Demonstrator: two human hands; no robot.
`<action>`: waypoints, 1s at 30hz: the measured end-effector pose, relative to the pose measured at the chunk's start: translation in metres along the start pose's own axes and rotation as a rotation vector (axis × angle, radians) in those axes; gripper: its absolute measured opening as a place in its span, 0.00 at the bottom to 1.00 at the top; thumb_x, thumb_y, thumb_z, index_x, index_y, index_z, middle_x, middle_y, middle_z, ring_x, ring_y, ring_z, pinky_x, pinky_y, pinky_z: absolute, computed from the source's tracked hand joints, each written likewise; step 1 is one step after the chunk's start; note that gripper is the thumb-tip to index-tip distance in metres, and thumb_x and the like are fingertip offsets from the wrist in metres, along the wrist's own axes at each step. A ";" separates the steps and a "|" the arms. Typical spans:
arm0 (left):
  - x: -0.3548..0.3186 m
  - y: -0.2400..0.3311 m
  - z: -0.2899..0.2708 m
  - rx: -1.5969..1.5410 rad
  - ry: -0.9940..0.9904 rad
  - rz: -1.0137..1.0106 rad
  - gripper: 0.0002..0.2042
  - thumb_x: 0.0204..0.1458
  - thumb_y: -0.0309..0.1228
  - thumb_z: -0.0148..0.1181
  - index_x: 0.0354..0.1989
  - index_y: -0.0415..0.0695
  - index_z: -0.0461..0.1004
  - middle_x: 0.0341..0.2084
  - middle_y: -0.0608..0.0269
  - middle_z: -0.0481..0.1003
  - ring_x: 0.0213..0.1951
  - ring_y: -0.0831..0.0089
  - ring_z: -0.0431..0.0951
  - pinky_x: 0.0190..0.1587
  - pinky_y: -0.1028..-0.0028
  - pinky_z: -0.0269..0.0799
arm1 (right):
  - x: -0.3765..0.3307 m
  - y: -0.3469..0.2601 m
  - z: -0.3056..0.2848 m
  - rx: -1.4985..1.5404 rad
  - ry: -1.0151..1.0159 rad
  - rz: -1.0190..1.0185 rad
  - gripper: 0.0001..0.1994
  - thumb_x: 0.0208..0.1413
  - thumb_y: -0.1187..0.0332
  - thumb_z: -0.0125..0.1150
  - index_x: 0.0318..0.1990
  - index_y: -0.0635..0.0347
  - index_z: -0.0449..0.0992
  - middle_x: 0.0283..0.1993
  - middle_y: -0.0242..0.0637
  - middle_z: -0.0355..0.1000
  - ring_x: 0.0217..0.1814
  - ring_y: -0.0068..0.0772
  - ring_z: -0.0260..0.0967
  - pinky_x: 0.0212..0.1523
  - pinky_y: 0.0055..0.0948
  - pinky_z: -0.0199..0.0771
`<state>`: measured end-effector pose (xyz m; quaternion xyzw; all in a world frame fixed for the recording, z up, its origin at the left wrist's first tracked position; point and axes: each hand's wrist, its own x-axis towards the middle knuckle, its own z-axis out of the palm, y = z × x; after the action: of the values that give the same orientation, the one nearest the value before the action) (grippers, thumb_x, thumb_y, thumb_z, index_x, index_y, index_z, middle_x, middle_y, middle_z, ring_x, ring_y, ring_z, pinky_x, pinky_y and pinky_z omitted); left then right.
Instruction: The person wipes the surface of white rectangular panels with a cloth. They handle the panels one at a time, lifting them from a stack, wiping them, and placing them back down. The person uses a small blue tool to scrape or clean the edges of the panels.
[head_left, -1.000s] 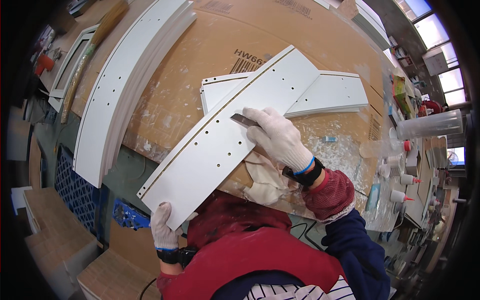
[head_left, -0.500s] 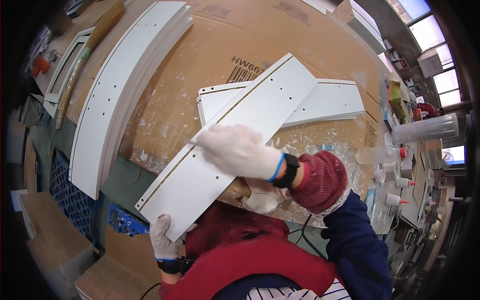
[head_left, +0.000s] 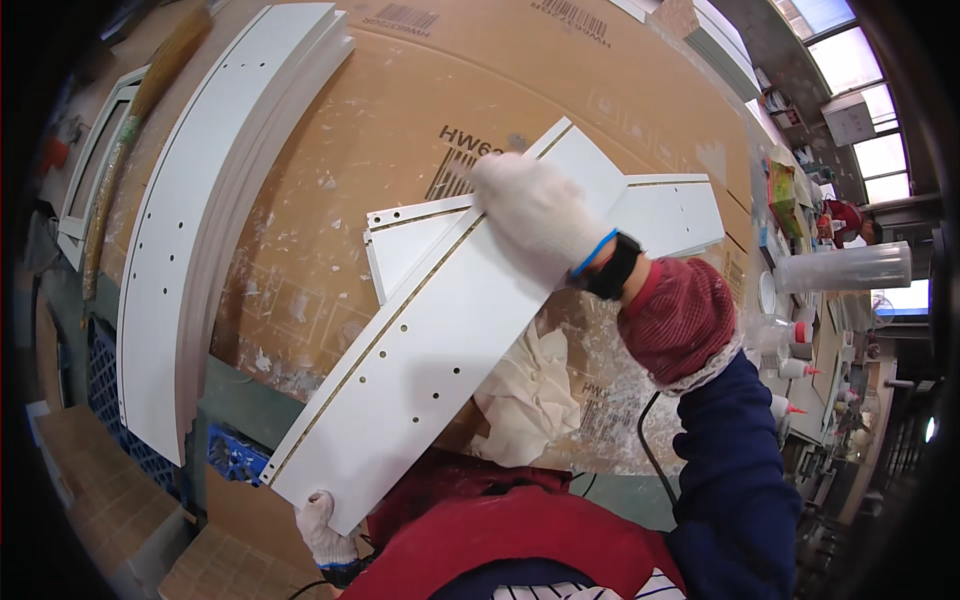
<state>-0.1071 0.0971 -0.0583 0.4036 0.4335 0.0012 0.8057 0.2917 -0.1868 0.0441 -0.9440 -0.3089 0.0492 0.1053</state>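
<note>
A long white panel [head_left: 440,340] with a row of small holes lies slantwise across the cardboard-covered bench [head_left: 400,110]. My left hand [head_left: 322,530], in a white glove, grips its near lower corner. My right hand [head_left: 530,210], also gloved, is closed over the panel's long left edge near its far end. The dark flat scraper it carried a second ago is hidden under the glove. Beneath the panel lies a second white panel [head_left: 670,210], crossing it.
A stack of long curved white panels [head_left: 200,220] lies at the left. A crumpled white cloth [head_left: 520,400] sits by the bench's near edge, with a black cable [head_left: 650,450] beside it. Small bottles [head_left: 790,370] and a clear plastic tube [head_left: 840,268] stand at right. A blue crate [head_left: 235,455] is below.
My right hand, seen earlier holding a dark scraper blade at the panel's middle, has slid up along the panel's edge toward its far end. My left hand stays on the near corner.
</note>
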 end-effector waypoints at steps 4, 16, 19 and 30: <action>-0.006 0.005 0.021 -0.020 0.051 0.062 0.18 0.47 0.23 0.56 0.47 0.32 0.66 0.37 0.52 0.73 0.37 0.62 0.78 0.40 0.65 0.79 | 0.021 0.077 -0.023 -0.094 0.104 0.320 0.09 0.53 0.69 0.52 0.40 0.62 0.73 0.40 0.50 0.74 0.46 0.55 0.71 0.45 0.48 0.71; -0.008 0.008 0.019 0.049 0.051 0.082 0.21 0.52 0.32 0.50 0.50 0.28 0.61 0.42 0.41 0.71 0.33 0.57 0.79 0.33 0.63 0.83 | -0.037 0.016 -0.014 -0.070 -0.014 -0.327 0.09 0.53 0.66 0.55 0.39 0.58 0.70 0.33 0.40 0.71 0.28 0.40 0.72 0.28 0.38 0.74; -0.004 0.006 0.011 0.106 0.121 0.066 0.22 0.52 0.32 0.48 0.52 0.28 0.58 0.43 0.39 0.70 0.34 0.57 0.79 0.33 0.63 0.83 | -0.059 -0.014 -0.009 -0.006 -0.319 -0.126 0.07 0.54 0.66 0.55 0.37 0.58 0.69 0.28 0.39 0.68 0.29 0.39 0.72 0.27 0.35 0.74; 0.001 0.022 0.039 -0.112 -0.225 0.008 0.30 0.49 0.37 0.59 0.54 0.29 0.57 0.41 0.39 0.71 0.35 0.53 0.79 0.31 0.58 0.84 | -0.079 0.128 -0.042 0.103 0.198 0.491 0.09 0.53 0.70 0.57 0.39 0.64 0.75 0.30 0.47 0.73 0.31 0.40 0.72 0.36 0.30 0.72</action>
<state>-0.0713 0.0870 -0.0325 0.3575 0.3381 -0.0167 0.8704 0.3084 -0.3416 0.0572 -0.9842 -0.0561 -0.0036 0.1676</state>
